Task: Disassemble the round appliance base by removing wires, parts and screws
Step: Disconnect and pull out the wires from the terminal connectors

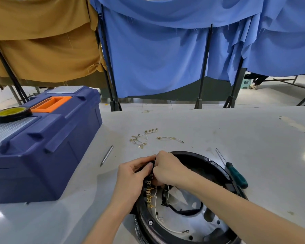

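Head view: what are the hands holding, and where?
Left hand grips the round base at its left rim; right hand pinches a part of it there, above the brass terminals; which part is hidden.

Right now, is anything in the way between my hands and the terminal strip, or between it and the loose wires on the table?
Nothing visible. The left hand and right hand grip the terminal strip on the round base. The table toward the removed wires is bare; the pen lies left, the screwdriver right.
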Motion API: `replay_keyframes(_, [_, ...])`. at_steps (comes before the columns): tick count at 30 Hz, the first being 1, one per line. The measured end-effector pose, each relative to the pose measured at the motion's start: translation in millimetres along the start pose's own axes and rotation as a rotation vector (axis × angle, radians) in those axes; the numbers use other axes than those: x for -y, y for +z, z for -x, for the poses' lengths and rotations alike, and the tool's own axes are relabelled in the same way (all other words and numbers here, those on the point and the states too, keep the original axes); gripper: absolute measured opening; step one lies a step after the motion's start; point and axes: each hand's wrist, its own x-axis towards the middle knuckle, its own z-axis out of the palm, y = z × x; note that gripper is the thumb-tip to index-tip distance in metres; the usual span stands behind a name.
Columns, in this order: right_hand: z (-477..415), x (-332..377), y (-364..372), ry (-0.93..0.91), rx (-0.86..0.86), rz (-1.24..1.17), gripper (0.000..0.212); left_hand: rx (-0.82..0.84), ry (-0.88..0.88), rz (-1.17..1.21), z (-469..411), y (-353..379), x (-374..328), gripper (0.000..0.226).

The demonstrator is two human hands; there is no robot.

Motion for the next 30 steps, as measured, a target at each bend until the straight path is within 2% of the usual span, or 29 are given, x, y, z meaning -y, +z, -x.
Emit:
replay_keyframes(7, [-2.0, -2.0, 3.9, 0.029, -0.041, -0.051, 0.030, -0.002, 0.003, -0.001, -1.1, -1.0, 2.8, 0.029])
replay_keyframes(21, [-2.9, -1.9, 0.1, 0.072, 0.022, -0.028, 0.027, -0.002, 0.034, -0.033, -0.3, -2.4, 3.3, 0.024])
replay_keyframes(30, [-1.7, -2.1, 0.8, 0.063, 0.006, -0.024, 0.024, -0.012, 0.028, -0.045, -0.2, -3.2, 4.5, 0.024])
